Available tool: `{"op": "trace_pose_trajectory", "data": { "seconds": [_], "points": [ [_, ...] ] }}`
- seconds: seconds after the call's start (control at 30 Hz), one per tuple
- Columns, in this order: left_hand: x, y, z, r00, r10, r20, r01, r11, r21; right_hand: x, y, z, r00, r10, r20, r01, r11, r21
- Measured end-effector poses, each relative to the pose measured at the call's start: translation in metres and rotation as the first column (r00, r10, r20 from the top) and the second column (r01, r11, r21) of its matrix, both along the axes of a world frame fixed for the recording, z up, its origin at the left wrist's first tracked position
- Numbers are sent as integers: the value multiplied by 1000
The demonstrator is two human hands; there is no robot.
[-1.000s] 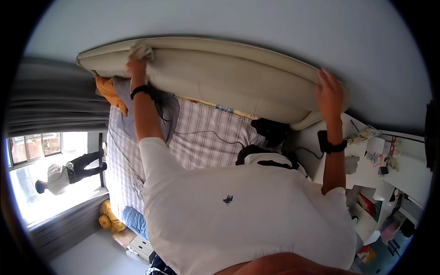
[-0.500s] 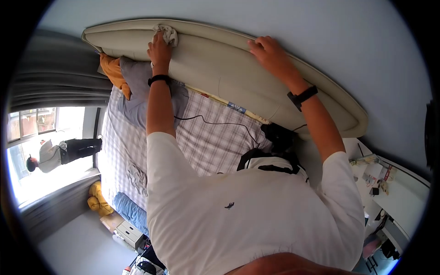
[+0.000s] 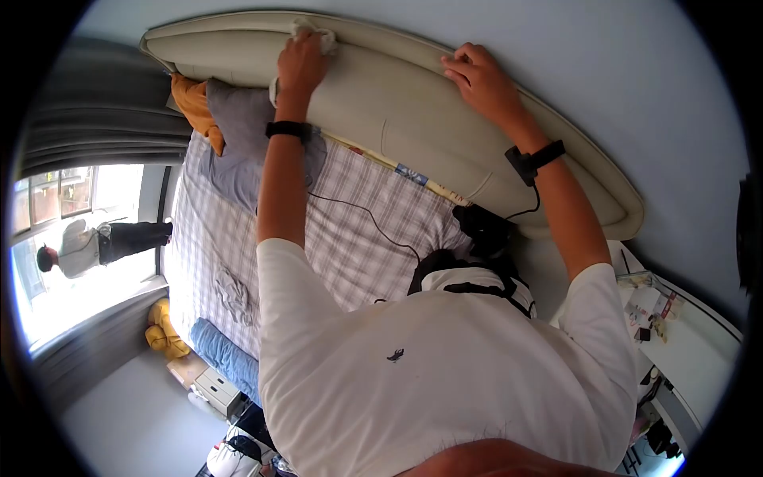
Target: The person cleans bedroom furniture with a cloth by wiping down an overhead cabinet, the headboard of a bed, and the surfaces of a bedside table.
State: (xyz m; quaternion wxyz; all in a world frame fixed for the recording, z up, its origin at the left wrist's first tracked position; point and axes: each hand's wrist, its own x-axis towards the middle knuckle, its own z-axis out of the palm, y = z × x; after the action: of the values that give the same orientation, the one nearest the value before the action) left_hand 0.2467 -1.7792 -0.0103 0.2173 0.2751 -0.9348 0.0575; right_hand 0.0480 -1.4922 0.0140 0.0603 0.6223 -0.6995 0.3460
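A pale, crumpled cloth [image 3: 327, 40] lies against the upper edge of the beige padded headboard [image 3: 381, 95]. My left hand [image 3: 302, 63] is closed on this cloth and presses it to the headboard's padding. Farther right along the same edge is my right hand [image 3: 485, 83], its fingers bent but apart, with nothing visible in them. Its fingertips are at the headboard's top rim; whether they touch it I cannot tell. Each wrist wears a black band, and a cable hangs near the right one.
Below the headboard is a bed with a checked sheet [image 3: 342, 230], a grey pillow [image 3: 238, 119] and an orange cushion [image 3: 195, 107]. A black cable [image 3: 369, 213] crosses the sheet. Another person [image 3: 103, 245] stands by the window at left. A white desk [image 3: 683, 342] holds small items at right.
My left hand has slid right along the headboard with the cloth. My right hand has shifted slightly right and its fingers are more bent. The whole view has also shifted a little.
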Motion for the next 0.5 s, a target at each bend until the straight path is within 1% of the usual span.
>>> {"op": "trace_pose_trajectory", "data": {
  "seconds": [0.17, 0.2, 0.27, 0.3, 0.37, 0.43, 0.5],
  "points": [
    [-18, 59, 7, 994, -104, 19, 103, 994, 21, -5, 1, -2, 999, 33, 4, -33, 999, 5],
    [-23, 74, 7, 995, -101, 19, 100, 995, 12, -6, -1, -5, 999, 44, -5, -44, 999, 22],
    [-34, 103, 7, 991, -127, 50, 129, 991, -36, -9, -1, -9, 998, 63, -7, -63, 998, -7],
    [-39, 114, 9, 990, -131, 54, 133, 990, -43, -9, 0, -9, 997, 79, -8, -79, 997, -25],
    [-42, 134, 10, 986, -110, 129, 113, 993, -18, -9, 1, -9, 997, 81, -3, -81, 997, -14],
    [-40, 149, 15, 985, -109, 132, 109, 994, 2, -8, 1, -8, 996, 84, 1, -84, 996, -7],
    [-44, 164, 15, 984, -153, 90, 149, 988, 52, -9, 1, -14, 984, 78, -162, -65, 994, 85]
  ]
}}
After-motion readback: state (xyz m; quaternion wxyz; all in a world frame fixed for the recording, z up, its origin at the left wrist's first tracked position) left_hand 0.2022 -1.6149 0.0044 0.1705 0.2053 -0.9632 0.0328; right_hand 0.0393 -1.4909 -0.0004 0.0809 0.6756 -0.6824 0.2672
